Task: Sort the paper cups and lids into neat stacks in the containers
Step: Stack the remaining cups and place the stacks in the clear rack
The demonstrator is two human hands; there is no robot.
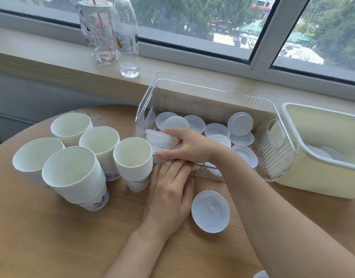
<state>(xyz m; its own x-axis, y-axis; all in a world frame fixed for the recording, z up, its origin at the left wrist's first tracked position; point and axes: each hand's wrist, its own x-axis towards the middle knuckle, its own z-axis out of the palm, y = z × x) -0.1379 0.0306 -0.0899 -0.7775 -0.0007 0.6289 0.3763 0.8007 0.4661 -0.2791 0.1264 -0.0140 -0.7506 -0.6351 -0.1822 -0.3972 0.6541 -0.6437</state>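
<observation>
Two hands at frame centre. Right hand (184, 146) reaches from 5 o'clock over the near-left corner of the clear ribbed container (272, 141), wrist bent, fingers curled round a short stack of white lids (159, 138) — stack lies on its side at the bin's left end. Left hand (169, 189) comes up from 6 o'clock, palm down, fingers straight and together, tips touching the bin's near wall just under the right hand; it grips nothing. Hands touch at the fingertips.

Loose lids (240, 123) scattered over the bin floor, mostly flat, some overlapping, one propped up at the back toward 1 o'clock. One single lid (210, 210) on the wooden table (42, 237), just beside the left hand at 3 o'clock of it. Part of another lid (260, 274) at the bottom edge.

Five stacks of nested paper cups (72, 175) stand upright on the table at 9 o'clock of the hands, mouths up; the nearest stack (133, 159) is just beside the left fingertips. Blue print on the bottom cups — not readable.

Cream tub (312, 177) at 3 o'clock, touching the clear bin's right end, white items inside, can't tell what.

Sill at 12 o'clock: two clear plastic bottles (128, 37), one with a label, text too small to read; the left one carries red markings, illegible.
</observation>
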